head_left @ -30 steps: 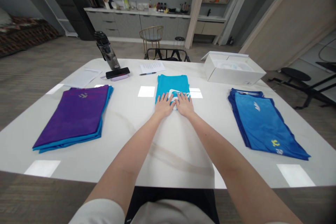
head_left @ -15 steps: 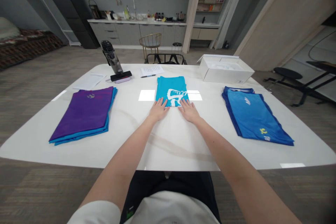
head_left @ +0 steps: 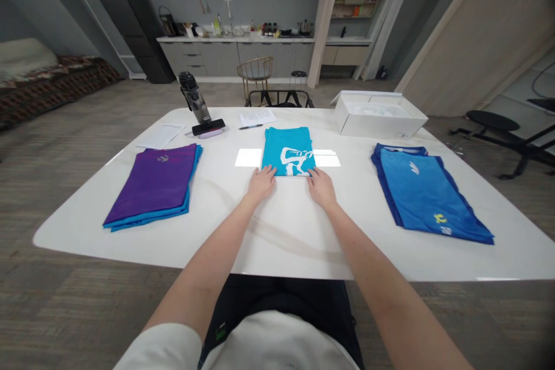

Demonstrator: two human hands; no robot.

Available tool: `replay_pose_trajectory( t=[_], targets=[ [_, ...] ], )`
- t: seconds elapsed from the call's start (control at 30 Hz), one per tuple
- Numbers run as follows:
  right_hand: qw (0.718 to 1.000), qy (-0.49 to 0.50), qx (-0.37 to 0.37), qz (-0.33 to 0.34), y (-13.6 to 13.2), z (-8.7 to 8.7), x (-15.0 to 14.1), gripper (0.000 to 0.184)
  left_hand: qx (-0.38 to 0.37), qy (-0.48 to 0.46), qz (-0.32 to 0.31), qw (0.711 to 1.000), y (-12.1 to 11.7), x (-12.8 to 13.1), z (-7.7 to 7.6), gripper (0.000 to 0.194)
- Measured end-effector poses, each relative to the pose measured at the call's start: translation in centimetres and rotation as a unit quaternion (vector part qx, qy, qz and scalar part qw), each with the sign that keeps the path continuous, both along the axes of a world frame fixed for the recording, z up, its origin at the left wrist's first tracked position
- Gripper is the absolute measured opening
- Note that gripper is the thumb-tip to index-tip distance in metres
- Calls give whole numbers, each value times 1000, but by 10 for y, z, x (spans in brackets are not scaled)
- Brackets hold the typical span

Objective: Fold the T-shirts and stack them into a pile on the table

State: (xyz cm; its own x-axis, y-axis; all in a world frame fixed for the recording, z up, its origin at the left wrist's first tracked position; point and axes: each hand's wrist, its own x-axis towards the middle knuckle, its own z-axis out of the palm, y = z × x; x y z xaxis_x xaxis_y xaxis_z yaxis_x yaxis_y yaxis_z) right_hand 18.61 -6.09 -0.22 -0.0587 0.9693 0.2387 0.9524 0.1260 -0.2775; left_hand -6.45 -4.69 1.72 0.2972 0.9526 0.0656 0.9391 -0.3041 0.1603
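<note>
A turquoise folded T-shirt (head_left: pixel 286 141) with a white print lies flat in the middle of the white table (head_left: pixel 286 231). My left hand (head_left: pixel 261 185) is at its near left corner, fingers bent over the edge and closed on the cloth. At the near right corner, my right hand (head_left: pixel 322 188) has its fingers curled in and closed on the edge in the same way. The undersides of both hands are hidden. Off to the left is a stack of folded shirts with a purple shirt (head_left: pixel 156 179) on top. A blue folded shirt (head_left: pixel 429 191) tops the stack on the right.
Behind the left stack are paper sheets (head_left: pixel 160 135) and a dark bottle (head_left: pixel 195 98) by a black object (head_left: pixel 208 126). A pen (head_left: pixel 250 126) lies beside a printed sheet (head_left: pixel 258 116). An open white box (head_left: pixel 379 118) stands at the back right. A chair (head_left: pixel 280 97) is across the table.
Both hands have drawn back from lying flat on the turquoise T-shirt to its near corners, and their fingers have curled. The view has shifted slightly; the shirt stacks lie as before.
</note>
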Motion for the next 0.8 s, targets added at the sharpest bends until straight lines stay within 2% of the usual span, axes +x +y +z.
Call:
replay_pose_trajectory(
  t=[0.3,0.53,0.8],
  targets=[
    [1000,-6,4,3,-8,8,-4,45,8,39,-18,999,3,-1,13,53],
    [999,5,10,41,-6,10,4,32,12,57,-52,997,9,-11,13,50],
    [1000,-2,17,6,-1,7,5,28,18,96,-81,992,24,-14,18,47]
  ],
)
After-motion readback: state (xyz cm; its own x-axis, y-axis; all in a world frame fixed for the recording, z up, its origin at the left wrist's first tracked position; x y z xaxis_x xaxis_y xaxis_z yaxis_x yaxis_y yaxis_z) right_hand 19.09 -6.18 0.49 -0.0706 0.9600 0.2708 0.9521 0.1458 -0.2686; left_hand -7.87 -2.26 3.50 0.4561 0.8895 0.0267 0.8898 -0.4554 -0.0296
